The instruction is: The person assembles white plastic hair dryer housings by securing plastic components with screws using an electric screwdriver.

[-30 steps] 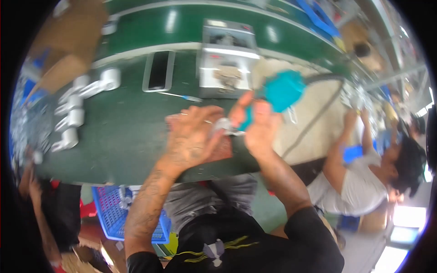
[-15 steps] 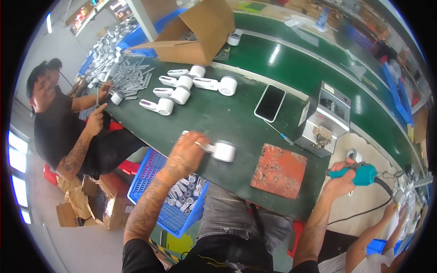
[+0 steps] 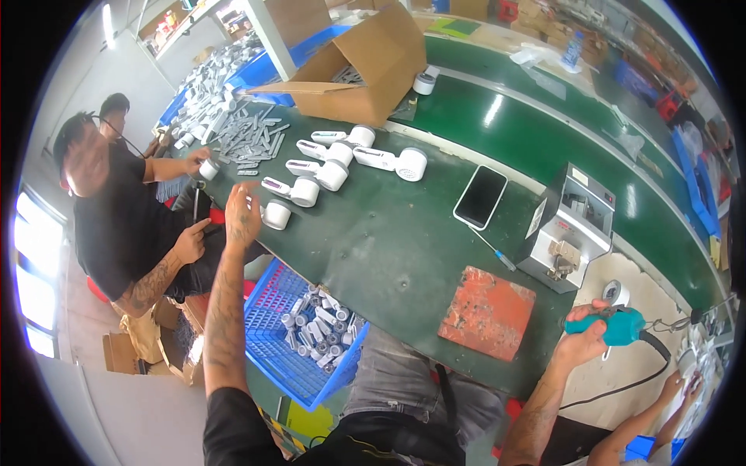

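At the table's left edge my left hand (image 3: pixel 243 217) is closed about the handle end of a white shower head (image 3: pixel 276 215). Its round head rests on the green table, while the fingers hide most of the handle. Just beyond it lie several like white shower heads (image 3: pixel 305 191), handles pointing left. My right hand (image 3: pixel 584 342) grips a teal electric screwdriver (image 3: pixel 622 326) with a black cord, over the cream surface at the right. A white round part (image 3: pixel 615 293) lies just beyond that tool.
A red worn plate (image 3: pixel 488 313), a phone (image 3: pixel 480 197), a small screwdriver (image 3: pixel 503 259) and a grey metal machine (image 3: pixel 571 229) occupy the table's right half. Below the left edge stands a blue basket (image 3: pixel 268 330) of grey parts. A co-worker (image 3: pixel 128 210) sits at the left; a cardboard box (image 3: pixel 342 101) stands behind.
My left hand has carried the shower head leftward from mid-table to the near end of the row. My right hand keeps hold of the electric screwdriver. The view has shifted slightly.
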`<state>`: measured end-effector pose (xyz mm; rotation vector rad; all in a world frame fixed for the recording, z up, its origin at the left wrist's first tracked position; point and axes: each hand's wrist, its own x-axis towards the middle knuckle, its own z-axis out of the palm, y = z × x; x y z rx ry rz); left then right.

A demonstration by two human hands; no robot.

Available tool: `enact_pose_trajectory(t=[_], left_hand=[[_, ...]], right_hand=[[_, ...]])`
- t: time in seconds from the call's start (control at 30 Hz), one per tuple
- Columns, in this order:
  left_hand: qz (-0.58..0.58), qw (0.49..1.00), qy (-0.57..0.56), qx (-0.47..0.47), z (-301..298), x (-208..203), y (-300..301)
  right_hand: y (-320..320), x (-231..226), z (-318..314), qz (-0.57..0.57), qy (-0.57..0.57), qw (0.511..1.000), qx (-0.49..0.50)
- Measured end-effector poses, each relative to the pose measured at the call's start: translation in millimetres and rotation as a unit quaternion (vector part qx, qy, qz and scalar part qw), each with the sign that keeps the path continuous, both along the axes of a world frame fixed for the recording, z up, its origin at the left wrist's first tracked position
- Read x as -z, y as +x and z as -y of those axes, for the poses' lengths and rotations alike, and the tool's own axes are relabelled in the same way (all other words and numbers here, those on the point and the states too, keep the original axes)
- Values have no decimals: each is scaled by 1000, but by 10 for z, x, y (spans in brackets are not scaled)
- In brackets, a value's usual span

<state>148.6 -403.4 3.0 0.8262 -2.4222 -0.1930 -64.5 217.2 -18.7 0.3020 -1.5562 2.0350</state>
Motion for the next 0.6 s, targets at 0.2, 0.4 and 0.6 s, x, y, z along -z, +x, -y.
enact_pose_trajectory(t=[0.2,0.4,0.6], left_hand=[[199,969,-91,112,749,-75,-417],[422,889,-121,128,777,-193,-613],[459,865,-133,153,682,-242,-712]], right_hand=[[-6,52,-1,-9,16,1000,-11],[-28,55,6,9,29,999,14],[-13,57,-12,10,33,999,24]])
